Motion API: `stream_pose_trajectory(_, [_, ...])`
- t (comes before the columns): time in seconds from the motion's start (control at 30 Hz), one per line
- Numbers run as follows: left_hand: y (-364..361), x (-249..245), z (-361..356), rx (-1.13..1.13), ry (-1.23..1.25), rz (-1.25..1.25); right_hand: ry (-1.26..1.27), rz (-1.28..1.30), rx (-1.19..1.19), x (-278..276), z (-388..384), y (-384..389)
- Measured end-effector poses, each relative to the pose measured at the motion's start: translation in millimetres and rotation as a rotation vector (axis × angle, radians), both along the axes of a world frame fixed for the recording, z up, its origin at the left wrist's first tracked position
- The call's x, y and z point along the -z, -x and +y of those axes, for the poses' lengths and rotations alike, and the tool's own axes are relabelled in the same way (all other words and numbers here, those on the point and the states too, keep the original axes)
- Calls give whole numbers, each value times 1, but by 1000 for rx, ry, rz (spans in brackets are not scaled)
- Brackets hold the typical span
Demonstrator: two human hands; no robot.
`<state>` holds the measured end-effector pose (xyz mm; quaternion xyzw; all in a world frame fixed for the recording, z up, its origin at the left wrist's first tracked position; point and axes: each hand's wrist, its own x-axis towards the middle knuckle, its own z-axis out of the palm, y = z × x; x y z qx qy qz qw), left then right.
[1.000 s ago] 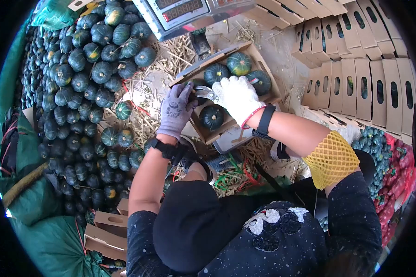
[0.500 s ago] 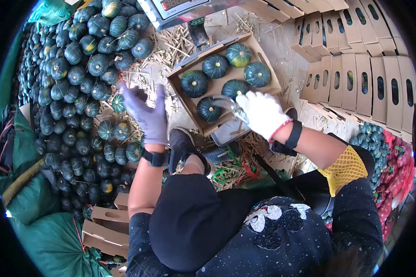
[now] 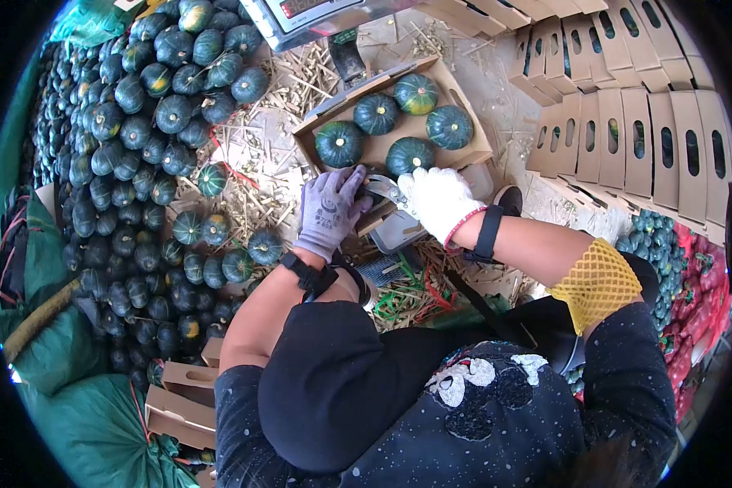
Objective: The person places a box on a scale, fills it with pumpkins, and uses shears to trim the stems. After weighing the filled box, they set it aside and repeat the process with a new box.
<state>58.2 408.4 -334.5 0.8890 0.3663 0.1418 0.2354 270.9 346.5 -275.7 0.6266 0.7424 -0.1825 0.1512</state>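
Observation:
My left hand [image 3: 329, 207], in a purple-grey glove, is at the near-left corner of an open cardboard box [image 3: 472, 159]. Its fingers are bent round a dark green pumpkin there, which is almost wholly hidden. White-gloved, my right hand [image 3: 439, 199] grips silver shears [image 3: 387, 192], with the blades pointing left toward my left fingers. Farther into the box sit several striped green pumpkins, among them one [image 3: 410, 155] close to my right fingers and another [image 3: 339, 144] just beyond my left hand.
A large heap of pumpkins [image 3: 138, 154] covers the left side. Filled cardboard boxes [image 3: 642, 138] are stacked at the right. A digital scale [image 3: 317, 20] stands beyond the box. Dry stems [image 3: 260, 183] litter the floor, and red net bags [image 3: 695, 309] lie far right.
My left hand has moved right from beside the box to its near-left corner and closed round the pumpkin there. My right hand, still holding the shears, has shifted slightly left and nearer to me.

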Motion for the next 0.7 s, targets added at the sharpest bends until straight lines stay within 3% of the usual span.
stream_pose_trajectory(0.27, [4,3,-3,-9,-30,-48,-64,-15,2,-4,-10,9])
stream_pose_trajectory(0.4, [3,-3,5,23,-36,-19,179,156,172,-16,2,6])
stream_pose_trajectory(0.5, [6,-9,15,114,12,-158,298,290,2,-36,8,-16])
stream_pose_trajectory(0.57, [18,-31,17,-177,21,-501,146,299,69,-58,12,-34])
stream_pose_trajectory(0.6, [43,-24,24,-337,25,-469,2,372,189,-63,13,-51])
stream_pose_trajectory(0.63, [64,-20,20,-660,190,-507,-183,384,380,-65,10,-68])
stream_pose_trajectory(0.67, [69,-45,19,-815,425,-642,-227,255,597,-54,13,-93])
stream_pose_trajectory(0.7, [94,-35,20,-832,518,-644,-236,220,798,-48,18,-118])
